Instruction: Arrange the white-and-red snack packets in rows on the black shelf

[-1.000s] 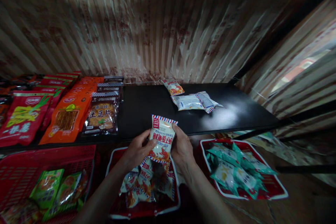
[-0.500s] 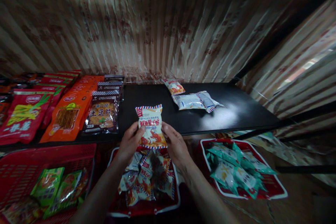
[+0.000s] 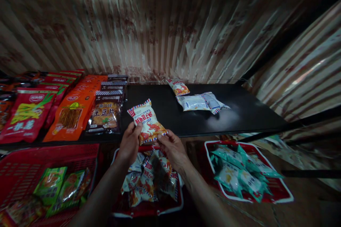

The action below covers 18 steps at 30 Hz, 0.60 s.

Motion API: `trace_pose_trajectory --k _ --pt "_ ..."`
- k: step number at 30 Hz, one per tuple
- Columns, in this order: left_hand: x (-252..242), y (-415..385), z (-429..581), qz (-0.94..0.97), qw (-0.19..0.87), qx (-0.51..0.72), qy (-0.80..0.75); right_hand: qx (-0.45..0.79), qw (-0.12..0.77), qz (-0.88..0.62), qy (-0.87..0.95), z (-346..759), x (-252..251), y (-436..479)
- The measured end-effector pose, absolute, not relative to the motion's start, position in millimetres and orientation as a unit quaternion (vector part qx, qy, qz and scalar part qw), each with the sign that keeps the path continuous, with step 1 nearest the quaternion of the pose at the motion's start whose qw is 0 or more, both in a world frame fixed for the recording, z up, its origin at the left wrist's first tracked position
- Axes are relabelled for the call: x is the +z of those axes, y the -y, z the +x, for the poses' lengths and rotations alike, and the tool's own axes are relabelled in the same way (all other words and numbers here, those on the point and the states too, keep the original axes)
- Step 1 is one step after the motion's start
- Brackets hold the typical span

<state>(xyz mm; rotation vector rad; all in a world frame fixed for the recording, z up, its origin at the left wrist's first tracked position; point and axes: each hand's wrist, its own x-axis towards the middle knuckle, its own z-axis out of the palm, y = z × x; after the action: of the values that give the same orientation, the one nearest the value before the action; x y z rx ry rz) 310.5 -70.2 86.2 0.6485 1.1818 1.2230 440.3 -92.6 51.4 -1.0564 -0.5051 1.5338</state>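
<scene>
Between my two hands is a white and orange snack bag (image 3: 148,122) with a striped edge and red shrimp pictures, tilted with its top to the left. My left hand (image 3: 130,141) grips its left side, thumb on the front. The fingers of my right hand (image 3: 172,149) pinch its lower right corner. Below my hands, a red basket (image 3: 146,212) with a white rim holds several bags of the same kind. Three matching snack bags (image 3: 194,103) lie on the black shelf (image 3: 157,94) beyond, some of them face down.
On the shelf's left stand rows of brown snack packets (image 3: 105,113), orange packets (image 3: 68,117) and red packets (image 3: 29,113). A red basket (image 3: 16,170) with green packets is lower left. Another basket (image 3: 286,191) with teal bags sits lower right. Striped curtain (image 3: 149,25) hangs behind.
The held snack bag has tilted, its top swinging to the left. My right hand has shifted from its right side to the lower right corner.
</scene>
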Motion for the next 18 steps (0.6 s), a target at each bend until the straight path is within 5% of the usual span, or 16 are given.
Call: trace_pose_trajectory --k 9,14,18 --pt "68.0 65.7 307.1 0.318 0.598 0.547 -0.493 0.556 0.588 -0.466 0.358 444.6 54.3 95.3" --pt "70.4 67.4 306.3 0.374 0.526 0.583 -0.493 0.242 0.543 -0.536 0.6 448.3 57.8 102.7" --pt "74.7 73.7 307.7 0.365 0.614 0.551 -0.43 0.065 0.479 -0.503 0.716 447.0 58.8 109.4"
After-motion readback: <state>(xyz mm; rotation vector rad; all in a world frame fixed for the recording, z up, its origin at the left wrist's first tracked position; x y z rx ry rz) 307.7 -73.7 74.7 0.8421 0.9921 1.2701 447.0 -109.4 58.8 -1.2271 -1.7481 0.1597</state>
